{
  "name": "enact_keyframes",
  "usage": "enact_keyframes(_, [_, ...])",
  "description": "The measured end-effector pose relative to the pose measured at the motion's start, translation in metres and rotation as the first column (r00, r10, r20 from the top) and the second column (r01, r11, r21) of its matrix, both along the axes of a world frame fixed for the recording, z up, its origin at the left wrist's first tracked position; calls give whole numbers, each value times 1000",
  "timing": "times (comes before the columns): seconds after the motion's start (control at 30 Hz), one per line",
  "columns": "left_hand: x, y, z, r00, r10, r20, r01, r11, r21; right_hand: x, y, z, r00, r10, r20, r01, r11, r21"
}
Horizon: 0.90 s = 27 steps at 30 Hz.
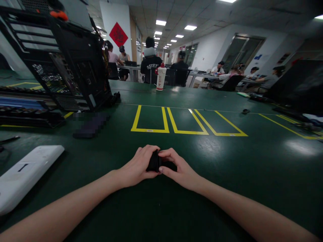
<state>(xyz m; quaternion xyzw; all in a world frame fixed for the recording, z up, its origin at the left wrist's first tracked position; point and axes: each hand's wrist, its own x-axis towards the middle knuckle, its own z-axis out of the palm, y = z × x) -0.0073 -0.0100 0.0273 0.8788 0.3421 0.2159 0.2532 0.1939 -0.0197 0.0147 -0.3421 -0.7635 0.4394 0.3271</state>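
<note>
Between my two hands is a small black object (153, 163) with a ridge or rim on its right side; its kind is not clear. My left hand (136, 166) wraps its left side, with fingers over the top and thumb below. My right hand (180, 170) pinches the rim from the right with fingertips and thumb. Both hands are low over the dark green table (161, 208), and the hands cover much of the object. Beyond them, yellow tape outlines (150, 130) mark the tabletop.
An open black computer case (83, 74) stands at the left, near a blurred dark flat item (91, 126). A white oblong device (27, 173) lies at the near left. A white bottle with red top (160, 79) stands at the far edge. Several people sit behind.
</note>
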Motion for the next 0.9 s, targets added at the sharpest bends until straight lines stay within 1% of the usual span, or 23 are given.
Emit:
enact_keyframes(0.1, [0, -1, 0, 1000, -6, -7, 6, 1000, 26, -3, -1, 2, 999, -27, -31, 25, 998, -63])
enact_keyframes(0.2, [0, -3, 0, 1000, -5, -19, 6, 1000, 28, -6, -1, 3, 998, -47, -29, 44, 995, -89])
enact_keyframes(0.33, [-1, -4, -1, 999, -14, -36, 16, 998, 60, -4, -1, 2, 1000, -17, 5, 17, 998, -58])
enact_keyframes(0.4, [-2, -4, -2, 999, -32, -43, 36, 996, 86, -2, -2, 1, 1000, 3, 11, -3, 1000, -14])
enact_keyframes(0.5, [-2, -2, -4, 997, -36, -69, 45, 991, 128, -1, -2, -1, 1000, -1, 14, 1, 999, 33])
enact_keyframes(0.57, [-1, 1, -5, 996, -30, -85, 44, 986, 160, -2, 0, -2, 1000, -5, -8, 5, 1000, 0])
enact_keyframes(0.67, [0, 4, -6, 997, -26, -79, 40, 983, 178, -5, 3, -3, 997, -20, -78, 12, 996, -92])
enact_keyframes(0.73, [0, 4, -5, 997, -33, -70, 45, 983, 176, -6, 4, -3, 995, -31, -93, 21, 994, -111])
enact_keyframes(0.9, [0, 4, -2, 998, -44, -42, 50, 989, 138, -5, 1, 1, 998, -67, -5, 66, 997, -37])
